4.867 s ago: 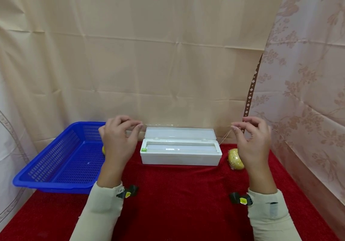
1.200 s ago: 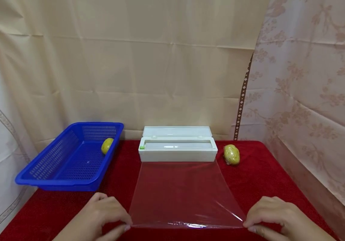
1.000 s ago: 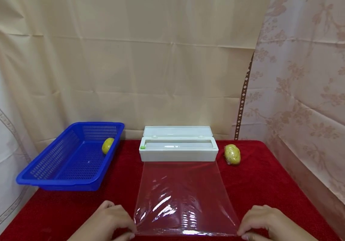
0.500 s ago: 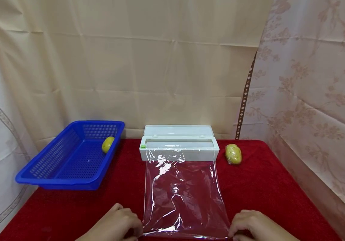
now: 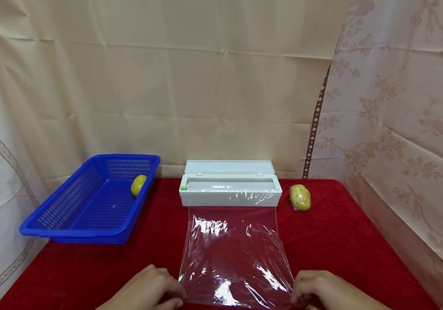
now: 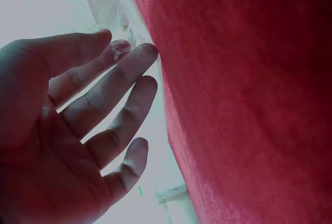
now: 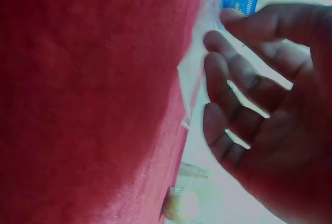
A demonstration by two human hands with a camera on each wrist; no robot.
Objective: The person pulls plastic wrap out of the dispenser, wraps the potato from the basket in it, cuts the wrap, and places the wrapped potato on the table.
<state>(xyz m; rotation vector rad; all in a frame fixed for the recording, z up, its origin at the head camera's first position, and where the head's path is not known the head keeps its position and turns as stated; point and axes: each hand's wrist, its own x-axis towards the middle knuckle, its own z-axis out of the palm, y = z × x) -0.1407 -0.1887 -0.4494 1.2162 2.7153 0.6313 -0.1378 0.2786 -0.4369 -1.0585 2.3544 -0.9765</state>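
A sheet of clear cling film [image 5: 237, 254] runs from the white cling film dispenser [image 5: 231, 199] toward me, slack and wrinkled over the red cloth. At its near left corner is my left hand [image 5: 148, 287]; in the left wrist view the thumb stands apart from the index finger, and a bit of film touches that fingertip. My right hand [image 5: 322, 288] is at the near right corner, its fingers [image 7: 217, 71] loosely bent beside the film's edge. The dispenser's clear lid stands raised at the back.
A blue plastic basket [image 5: 74, 234] stands at the left with a yellow fruit [image 5: 139, 185] inside. Right of the dispenser lies a similar film-wrapped fruit [image 5: 300, 198]. Red cloth [image 5: 345, 241] covers the table, and a beige curtain [image 5: 221, 86] hangs behind.
Both hands held the film's end up behind the dispenser, then drew it toward me and lowered it. The film has slackened, and the fingers have loosened from its corners.
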